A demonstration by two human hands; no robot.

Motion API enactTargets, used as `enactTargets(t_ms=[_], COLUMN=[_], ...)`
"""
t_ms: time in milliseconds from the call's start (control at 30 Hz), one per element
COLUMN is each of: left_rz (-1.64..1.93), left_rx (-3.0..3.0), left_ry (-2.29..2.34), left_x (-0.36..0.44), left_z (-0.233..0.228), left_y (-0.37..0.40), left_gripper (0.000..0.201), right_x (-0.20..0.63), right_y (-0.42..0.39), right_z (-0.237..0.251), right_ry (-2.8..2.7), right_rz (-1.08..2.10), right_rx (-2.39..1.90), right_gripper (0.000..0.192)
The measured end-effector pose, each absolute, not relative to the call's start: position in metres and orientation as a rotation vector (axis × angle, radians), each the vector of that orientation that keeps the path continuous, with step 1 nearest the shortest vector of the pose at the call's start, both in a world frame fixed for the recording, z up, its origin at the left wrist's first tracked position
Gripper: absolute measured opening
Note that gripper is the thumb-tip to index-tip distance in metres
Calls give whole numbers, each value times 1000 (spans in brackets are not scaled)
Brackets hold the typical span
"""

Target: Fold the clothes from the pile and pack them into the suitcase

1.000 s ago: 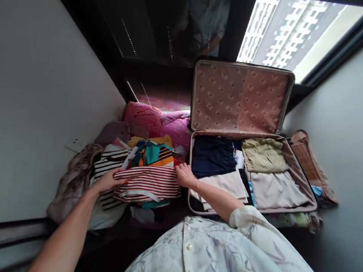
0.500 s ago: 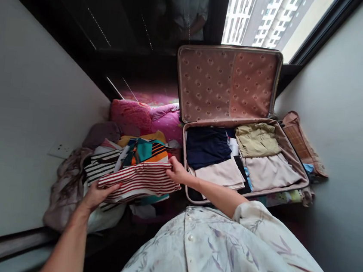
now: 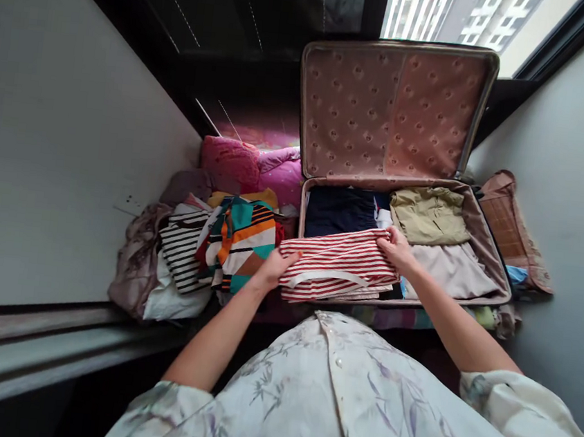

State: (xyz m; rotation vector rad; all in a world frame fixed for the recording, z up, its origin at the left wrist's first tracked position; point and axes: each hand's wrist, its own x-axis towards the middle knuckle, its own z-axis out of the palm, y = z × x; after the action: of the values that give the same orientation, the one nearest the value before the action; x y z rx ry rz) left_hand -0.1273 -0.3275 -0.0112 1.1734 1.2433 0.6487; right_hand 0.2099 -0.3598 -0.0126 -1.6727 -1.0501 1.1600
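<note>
1. Red-and-white striped garment (image 3: pixel 336 270), folded, lies over the front left part of the open suitcase (image 3: pixel 481 249), atop the clothes packed there.
2. Left hand (image 3: pixel 274 267) grips its left edge, fingers curled around the fabric.
3. Right hand (image 3: pixel 397 249) pinches its upper right corner, beside a folded olive garment (image 3: pixel 428 215).
4. A multicoloured striped pile (image 3: pixel 240 241) sits just left of the suitcase.

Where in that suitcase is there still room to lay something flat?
Little is bare. The suitcase is covered: navy garment rear left, olive one rear right, beige one front right. Both hands, left hand and right hand, hold the striped shirt over the front left. Only the upright lid is bare.
</note>
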Motion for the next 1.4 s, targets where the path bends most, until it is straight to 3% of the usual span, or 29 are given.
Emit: enactTargets(t_ms=[133,300,367,500,633,733,900,1067,1300,1400], left_rz=[476,426,401,292,109,-127,-471,-570,-570,-529], left_rx=[1508,1593,1640,1987,2470,2648,2671,2751,2722,2618], left_ry=[1345,1416,1445,1497,1401,1174,862,856,875,988], left_x=[-78,-57,-57,-64,-69,-69,-68,-64,-63,-56], left_z=[-47,-67,-73,-78,-70,-68,-99,-127,-109,-99], left_y=[-342,-349,-351,-362,-374,-371,-355,-353,-355,-358], left_gripper=[41,42,50,86,101,108,94,94,77,60], right_x=[236,246,251,256,250,245,249,258,248,268], right_y=[-384,-407,-411,-419,-432,-436,-427,-424,-428,-429], right_z=[-67,-109,-115,-113,-98,-94,-116,-137,-118,-107], right_ry=[-991,-1202,-1329,-1566,-1971,-2372,-2751,-2780,-2620,-2321], right_rz=[1201,1163,1116,859,465,477,751,764,929,998], right_rx=[-1946,-1940,-1933,-2018,-2059,-1846,-1559,-1543,-1582,-1565], right_gripper=[25,54,65,72,77,77,68,64,71,56])
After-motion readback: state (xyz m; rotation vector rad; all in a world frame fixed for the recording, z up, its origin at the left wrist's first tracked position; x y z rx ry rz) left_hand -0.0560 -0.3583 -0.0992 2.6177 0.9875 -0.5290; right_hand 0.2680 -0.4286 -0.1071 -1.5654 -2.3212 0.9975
